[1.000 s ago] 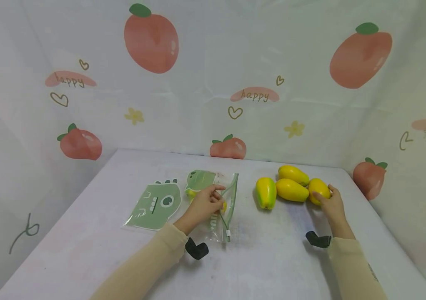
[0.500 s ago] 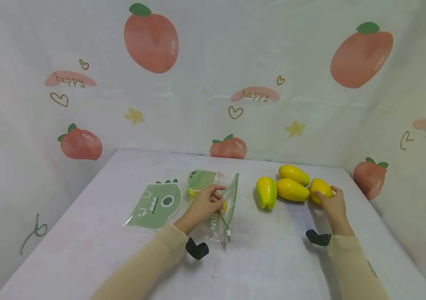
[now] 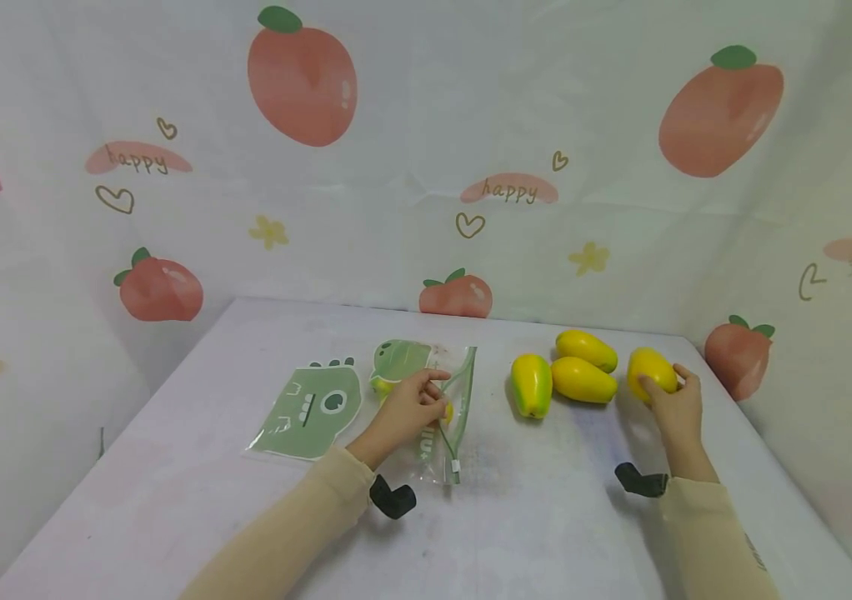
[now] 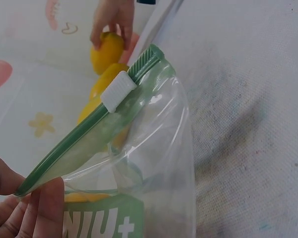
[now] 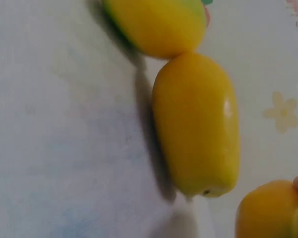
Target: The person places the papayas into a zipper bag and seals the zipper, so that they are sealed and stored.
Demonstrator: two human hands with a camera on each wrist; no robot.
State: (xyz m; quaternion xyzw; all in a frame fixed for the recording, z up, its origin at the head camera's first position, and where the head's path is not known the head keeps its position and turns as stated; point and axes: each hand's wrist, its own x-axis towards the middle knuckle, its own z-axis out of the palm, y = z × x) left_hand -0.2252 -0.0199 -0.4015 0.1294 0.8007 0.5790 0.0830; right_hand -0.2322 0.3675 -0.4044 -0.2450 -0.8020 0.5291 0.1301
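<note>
My right hand point(image 3: 677, 408) grips a yellow papaya point(image 3: 651, 372), held just above the table at the far right. In the left wrist view the papaya point(image 4: 107, 52) hangs from the fingertips. My left hand point(image 3: 407, 412) pinches the green-edged mouth of a clear zip bag point(image 3: 433, 458) between thumb and fingers. A white slider point(image 4: 119, 91) sits near one end of the bag's zip. Something yellow point(image 4: 89, 197) shows inside the bag, partly hidden. Between the hands lie a green-sided papaya point(image 3: 531, 385), a middle papaya point(image 3: 583, 380) and a rear papaya point(image 3: 586, 350).
A flat green bag with a one-eyed monster print point(image 3: 309, 412) lies left of the zip bag. A white table point(image 3: 516, 517) carries everything. Behind it hangs a white cloth point(image 3: 396, 233) with fruit prints.
My right hand has lifted the papaya from beside the others and moved it slightly right and up. The left hand and zip bag have stayed in place.
</note>
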